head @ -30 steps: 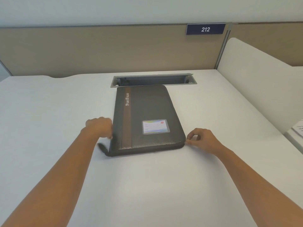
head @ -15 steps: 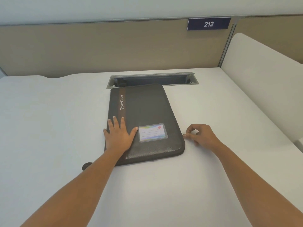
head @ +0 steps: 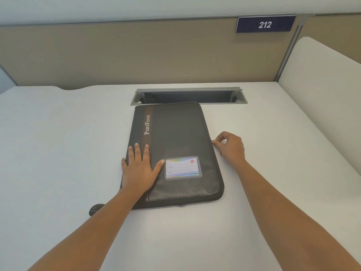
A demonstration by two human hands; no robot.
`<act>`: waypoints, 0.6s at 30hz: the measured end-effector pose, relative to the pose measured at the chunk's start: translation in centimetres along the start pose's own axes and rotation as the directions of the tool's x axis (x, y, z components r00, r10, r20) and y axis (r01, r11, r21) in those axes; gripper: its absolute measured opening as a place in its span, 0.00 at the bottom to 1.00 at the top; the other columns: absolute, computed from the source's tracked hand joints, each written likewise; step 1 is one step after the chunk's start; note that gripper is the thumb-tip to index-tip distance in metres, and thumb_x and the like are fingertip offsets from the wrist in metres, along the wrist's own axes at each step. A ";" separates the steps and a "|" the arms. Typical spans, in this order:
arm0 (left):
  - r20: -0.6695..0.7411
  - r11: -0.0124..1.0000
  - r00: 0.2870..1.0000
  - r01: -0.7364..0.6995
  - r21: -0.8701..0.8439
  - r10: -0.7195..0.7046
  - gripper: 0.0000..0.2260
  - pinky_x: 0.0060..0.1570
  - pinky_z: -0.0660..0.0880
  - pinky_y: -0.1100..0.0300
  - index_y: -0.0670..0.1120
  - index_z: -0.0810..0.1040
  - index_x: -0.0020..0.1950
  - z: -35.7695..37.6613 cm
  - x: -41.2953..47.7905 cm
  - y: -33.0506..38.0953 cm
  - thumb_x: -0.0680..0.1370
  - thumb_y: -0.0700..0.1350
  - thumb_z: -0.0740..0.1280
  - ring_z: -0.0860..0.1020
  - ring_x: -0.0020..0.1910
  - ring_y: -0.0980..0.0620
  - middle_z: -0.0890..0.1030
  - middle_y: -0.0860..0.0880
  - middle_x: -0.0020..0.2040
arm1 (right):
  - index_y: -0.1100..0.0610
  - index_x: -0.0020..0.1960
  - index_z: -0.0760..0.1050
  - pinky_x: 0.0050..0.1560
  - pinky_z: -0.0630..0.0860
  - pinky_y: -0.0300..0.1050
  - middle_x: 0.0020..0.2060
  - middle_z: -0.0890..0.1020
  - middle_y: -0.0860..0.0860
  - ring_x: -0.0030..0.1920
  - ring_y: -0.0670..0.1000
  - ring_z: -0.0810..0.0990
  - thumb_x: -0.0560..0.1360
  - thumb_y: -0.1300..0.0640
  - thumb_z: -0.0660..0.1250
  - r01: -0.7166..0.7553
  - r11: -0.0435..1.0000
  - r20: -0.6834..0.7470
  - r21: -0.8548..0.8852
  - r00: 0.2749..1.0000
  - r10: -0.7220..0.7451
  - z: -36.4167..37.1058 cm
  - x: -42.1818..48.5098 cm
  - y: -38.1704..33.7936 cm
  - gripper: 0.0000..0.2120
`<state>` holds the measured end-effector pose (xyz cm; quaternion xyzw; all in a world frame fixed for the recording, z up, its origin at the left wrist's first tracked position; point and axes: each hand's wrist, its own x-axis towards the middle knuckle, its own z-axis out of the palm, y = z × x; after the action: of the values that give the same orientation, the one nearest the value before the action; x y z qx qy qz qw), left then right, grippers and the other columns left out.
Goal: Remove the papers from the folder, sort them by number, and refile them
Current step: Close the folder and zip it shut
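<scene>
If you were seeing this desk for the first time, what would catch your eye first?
A dark folder lies flat on the white desk, the left hand pressing flat on its near-left part. The right hand pinches what looks like the zipper pull at the folder's right edge. A blue sign reading 212 hangs on the partition behind.

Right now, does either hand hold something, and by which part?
The right hand pinches a small zipper pull at the right edge of the folder. The left hand only presses flat on the cover.
</scene>
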<state>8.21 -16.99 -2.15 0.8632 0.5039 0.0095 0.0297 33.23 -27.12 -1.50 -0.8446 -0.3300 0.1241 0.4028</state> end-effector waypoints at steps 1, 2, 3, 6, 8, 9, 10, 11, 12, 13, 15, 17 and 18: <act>-0.001 1.000 1.000 0.000 0.005 0.000 0.33 0.72 0.50 0.43 0.48 0.47 0.78 0.1 0.0 0.0 0.78 0.65 0.46 0.44 0.77 0.44 0.46 0.44 0.78 | 0.53 0.39 0.74 0.43 0.71 0.44 0.29 0.74 0.45 0.35 0.53 0.76 0.73 0.52 0.70 0.002 1.000 -0.006 0.005 1.000 -0.002 0.2 0.6 -0.1 0.08; -0.003 1.000 1.000 0.001 0.009 -0.001 0.33 0.72 0.50 0.44 0.48 0.47 0.78 0.2 0.0 -0.1 0.78 0.65 0.46 0.44 0.77 0.44 0.46 0.44 0.78 | 0.53 0.39 0.74 0.41 0.70 0.43 0.31 0.76 0.47 0.37 0.54 0.77 0.73 0.52 0.70 0.002 1.000 -0.009 0.008 1.000 -0.002 0.5 1.2 -0.2 0.08; -0.003 1.000 1.000 0.003 0.014 -0.003 0.34 0.72 0.50 0.44 0.48 0.47 0.78 0.3 0.0 -0.2 0.77 0.67 0.44 0.44 0.77 0.44 0.46 0.44 0.78 | 0.53 0.40 0.74 0.41 0.68 0.42 0.34 0.77 0.48 0.38 0.54 0.77 0.73 0.53 0.70 0.006 1.000 -0.013 0.008 1.000 -0.006 0.8 1.8 -0.4 0.07; -0.004 1.000 1.000 0.006 0.016 -0.005 0.43 0.72 0.50 0.45 0.49 0.47 0.78 0.3 0.0 -0.3 0.67 0.70 0.31 0.45 0.77 0.45 0.46 0.44 0.78 | 0.55 0.41 0.74 0.43 0.68 0.39 0.41 0.80 0.52 0.40 0.53 0.78 0.74 0.57 0.70 0.011 0.998 -0.033 0.070 0.999 -0.009 1.6 3.7 -1.0 0.06; -0.001 1.000 1.000 0.008 0.006 -0.008 0.45 0.73 0.49 0.45 0.50 0.46 0.78 0.3 -0.2 -0.4 0.65 0.69 0.29 0.44 0.77 0.45 0.46 0.45 0.78 | 0.57 0.41 0.74 0.41 0.70 0.38 0.42 0.81 0.55 0.36 0.53 0.77 0.74 0.61 0.69 0.001 0.988 -0.019 0.154 1.000 0.002 1.9 4.7 -1.4 0.05; 0.004 1.000 1.000 0.008 0.002 -0.008 0.46 0.73 0.49 0.45 0.50 0.46 0.78 0.2 -0.2 -0.3 0.64 0.70 0.29 0.44 0.77 0.45 0.46 0.45 0.78 | 0.57 0.42 0.74 0.38 0.72 0.37 0.41 0.80 0.56 0.34 0.53 0.77 0.74 0.63 0.69 -0.010 0.982 0.002 0.190 1.000 0.010 2.0 5.2 -1.5 0.05; 0.013 1.000 1.000 0.008 0.003 -0.008 0.46 0.73 0.49 0.45 0.50 0.47 0.78 0.0 -0.3 -0.3 0.64 0.70 0.30 0.44 0.77 0.45 0.47 0.45 0.78 | 0.58 0.42 0.73 0.36 0.74 0.36 0.41 0.80 0.56 0.32 0.52 0.77 0.74 0.65 0.67 -0.028 0.974 0.029 0.226 0.999 0.022 2.0 5.5 -1.6 0.05; 0.019 1.000 1.000 0.009 0.006 -0.009 0.46 0.72 0.48 0.44 0.51 0.49 0.78 -0.2 -0.2 -0.3 0.64 0.70 0.30 0.45 0.77 0.46 0.48 0.46 0.78 | 0.58 0.42 0.73 0.36 0.77 0.36 0.41 0.79 0.56 0.32 0.52 0.77 0.74 0.67 0.66 -0.047 0.963 0.055 0.265 0.998 0.033 2.0 5.9 -1.6 0.06; 0.009 1.000 1.000 0.009 0.001 -0.009 0.46 0.72 0.49 0.43 0.51 0.52 0.77 -0.5 0.0 -0.4 0.64 0.71 0.32 0.48 0.76 0.46 0.51 0.46 0.78 | 0.58 0.42 0.74 0.39 0.79 0.38 0.41 0.79 0.56 0.33 0.53 0.78 0.74 0.68 0.66 -0.063 0.953 0.080 0.297 0.996 0.040 2.0 6.2 -1.4 0.06; -0.026 1.000 1.000 0.010 -0.014 -0.010 0.45 0.71 0.50 0.41 0.51 0.58 0.75 -0.8 0.4 -0.5 0.65 0.72 0.35 0.52 0.76 0.46 0.56 0.46 0.76 | 0.58 0.42 0.74 0.42 0.80 0.41 0.41 0.79 0.56 0.35 0.53 0.79 0.74 0.68 0.66 -0.072 0.945 0.104 0.319 0.994 0.041 1.9 6.5 -1.3 0.07; -0.095 0.998 0.995 0.022 -0.066 -0.028 0.36 0.69 0.53 0.38 0.50 0.67 0.69 -1.5 2.1 -0.8 0.71 0.72 0.45 0.58 0.73 0.46 0.63 0.47 0.72 | 0.60 0.45 0.75 0.40 0.81 0.40 0.40 0.79 0.55 0.35 0.51 0.79 0.74 0.69 0.67 -0.082 0.937 0.150 0.341 0.988 0.032 1.7 7.0 -1.1 0.05; -0.081 0.992 0.995 0.050 -0.117 -0.059 0.30 0.69 0.54 0.39 0.49 0.65 0.70 -1.9 4.7 -0.9 0.76 0.67 0.54 0.55 0.74 0.45 0.59 0.46 0.75 | 0.60 0.49 0.76 0.38 0.80 0.37 0.37 0.78 0.52 0.35 0.48 0.78 0.74 0.69 0.67 -0.085 0.931 0.189 0.356 0.982 0.018 1.6 7.3 -1.0 0.07; -0.063 0.988 0.995 0.062 -0.140 -0.071 0.30 0.69 0.54 0.39 0.50 0.62 0.73 -2.1 6.2 -0.7 0.76 0.66 0.55 0.52 0.75 0.44 0.55 0.45 0.76 | 0.61 0.50 0.76 0.38 0.80 0.37 0.37 0.78 0.51 0.35 0.47 0.78 0.74 0.69 0.67 -0.084 0.930 0.202 0.357 0.979 0.011 1.6 7.4 -0.9 0.07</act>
<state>10.57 -11.19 -0.21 0.8410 0.5312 0.0726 0.0727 37.63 -20.88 -1.40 -0.7469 -0.3187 0.2754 0.5145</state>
